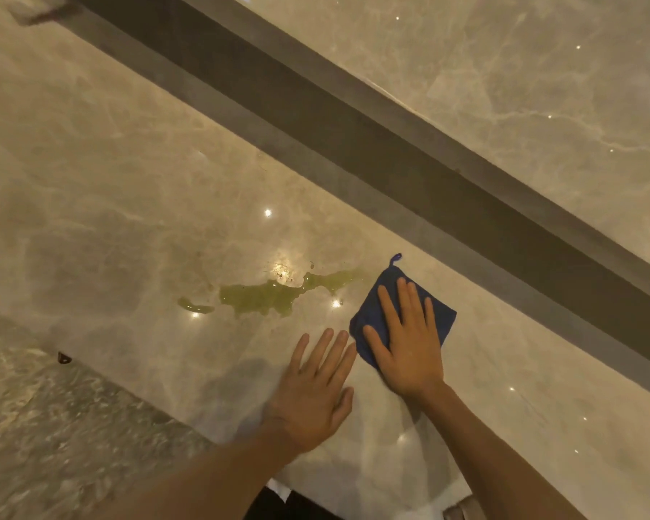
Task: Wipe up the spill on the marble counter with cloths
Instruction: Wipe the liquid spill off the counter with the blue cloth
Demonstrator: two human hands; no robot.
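A yellow-green spill (267, 296) spreads in an irregular puddle over the beige marble counter (109, 204), with a small separate streak at its left end. Just right of the puddle lies a folded dark blue cloth (443, 319) with a hanging loop at its far corner. My right hand (406, 343) presses flat on the cloth with straight, spread fingers. My left hand (316, 388) rests flat on the bare counter beside the cloth, fingers straight, slightly blurred, holding nothing.
A dark recessed channel (391, 155) runs diagonally behind the counter, with a raised marble ledge (541, 88) beyond it. The counter's near edge (91, 369) drops to a marble floor at the lower left. A blurred pale object (34, 7) sits at the top left corner.
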